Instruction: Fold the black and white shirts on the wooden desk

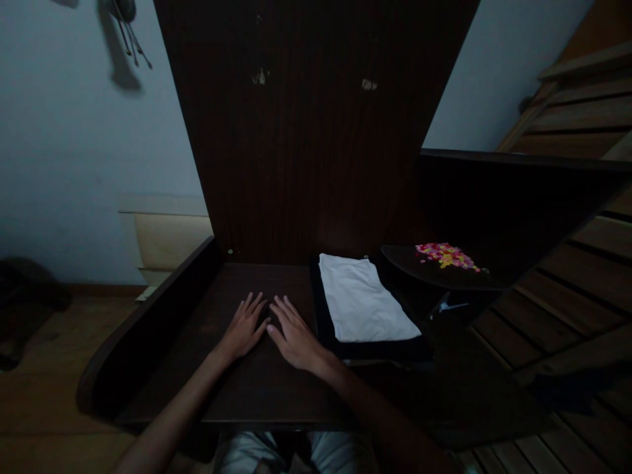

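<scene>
The white cloth [365, 299] looks already folded; left hand [243, 331] and right hand [295, 341] rest empty, fingers [288, 309] loosely spread on the worktop [261, 398].

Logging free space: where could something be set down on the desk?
Bare desktop lies between the left side panel and left hand, and between both hands and the back panel. Crowded: right of the right hand, folded white cloth on dark fabric.
</scene>
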A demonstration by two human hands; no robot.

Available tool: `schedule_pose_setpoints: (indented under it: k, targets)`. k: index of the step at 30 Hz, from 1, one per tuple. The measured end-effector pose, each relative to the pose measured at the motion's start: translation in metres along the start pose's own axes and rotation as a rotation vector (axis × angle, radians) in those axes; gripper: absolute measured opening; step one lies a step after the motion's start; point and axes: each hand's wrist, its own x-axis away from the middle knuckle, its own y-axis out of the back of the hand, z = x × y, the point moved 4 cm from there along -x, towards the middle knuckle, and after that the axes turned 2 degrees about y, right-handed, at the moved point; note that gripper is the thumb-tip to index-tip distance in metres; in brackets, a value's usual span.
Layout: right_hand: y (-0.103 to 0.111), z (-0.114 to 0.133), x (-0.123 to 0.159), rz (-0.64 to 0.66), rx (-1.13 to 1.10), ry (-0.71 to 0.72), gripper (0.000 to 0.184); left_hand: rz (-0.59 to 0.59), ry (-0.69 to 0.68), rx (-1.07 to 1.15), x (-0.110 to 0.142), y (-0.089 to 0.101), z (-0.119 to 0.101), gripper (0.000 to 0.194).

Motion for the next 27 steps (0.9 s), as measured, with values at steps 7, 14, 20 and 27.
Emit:
schedule_pose_setpoints:
  k: [7, 14, 20, 27]
  targets:
    - [-0.021, -0.041, 0.001, 0.142, 0.346, -0.186, 0.064, 0.074, -0.050, -0.166, 0.022, -0.004, 0.010, 0.064]
    - [-0.012, -0.043, 0.004, 0.190, 0.413, -0.155, 0.066, 0.121, -0.077, -0.215, 0.028, -0.005, 0.007, 0.068]
    - [-0.013, -0.046, 0.008, 0.220, 0.419, -0.099, 0.068, 0.134, -0.081, -0.212, 0.031, -0.004, 0.007, 0.068]
    - [-0.015, -0.049, 0.007, 0.227, 0.415, -0.073, 0.069, 0.143, -0.104, -0.208, 0.033, -0.004, 0.008, 0.066]
